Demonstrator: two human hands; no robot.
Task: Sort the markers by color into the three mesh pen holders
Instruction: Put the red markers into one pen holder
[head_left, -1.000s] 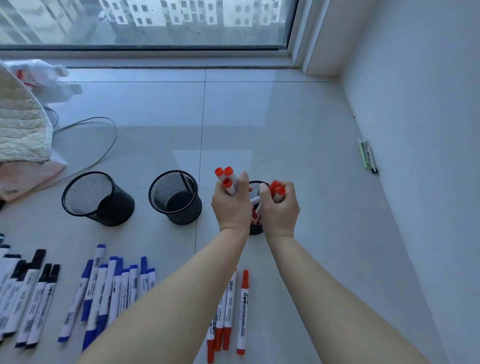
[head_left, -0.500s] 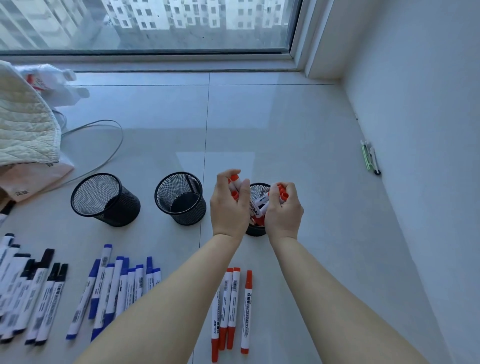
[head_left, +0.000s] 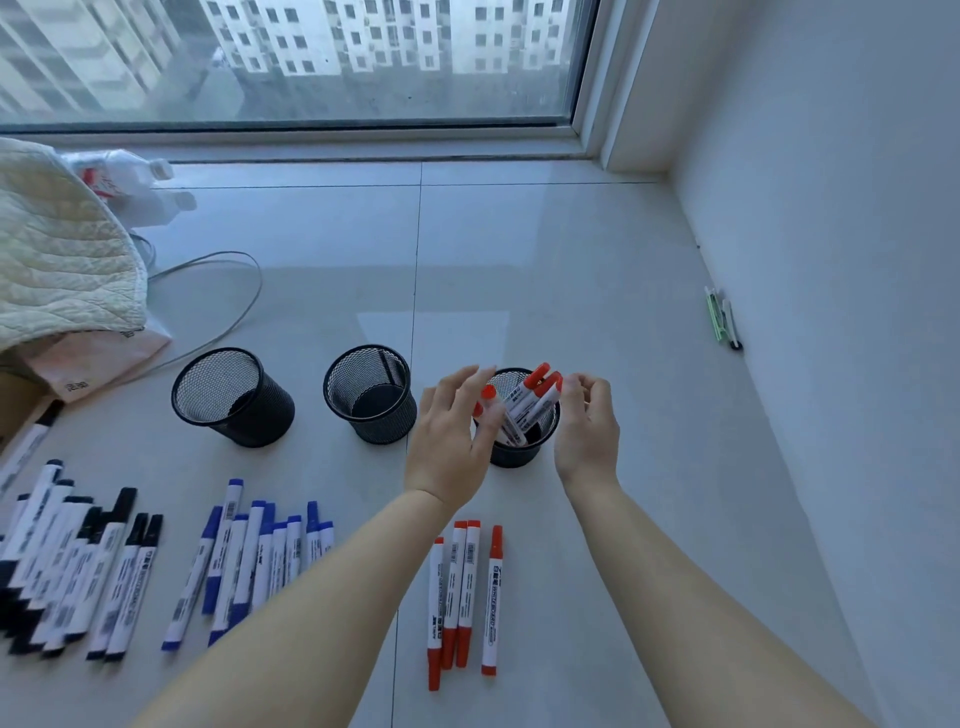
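Three black mesh pen holders stand in a row across the middle of the frame on pale floor tiles: the left holder (head_left: 231, 397) and the middle holder (head_left: 370, 395) hold no markers that can be seen, while the right holder (head_left: 524, 452) contains a bunch of red-capped markers (head_left: 535, 395) leaning toward the upper right, their white barrels printed with dark lettering too small to read. The left hand (head_left: 449, 436) hovers just left of that holder with fingers spread and relaxed, gripping nothing, its fingertips overlapping the holder's near rim and one red cap. The right hand (head_left: 587, 431) sits just right of the holder, fingers loosely curled and empty, close to the marker caps; whether it touches them cannot be told. In the lower centre four red markers (head_left: 462, 597) lie side by side on the floor, the rightmost one reading "WHITEBOARD" along its barrel beside two characters I cannot make out. To their left lies a fan of blue markers (head_left: 254, 561) with barcodes on the barrels, and at the lower left edge a group of black markers (head_left: 78, 561), their print unreadable. A quilted cream cloth (head_left: 57, 260) fills the upper left, with a grey cable (head_left: 228, 312) looping beside it.
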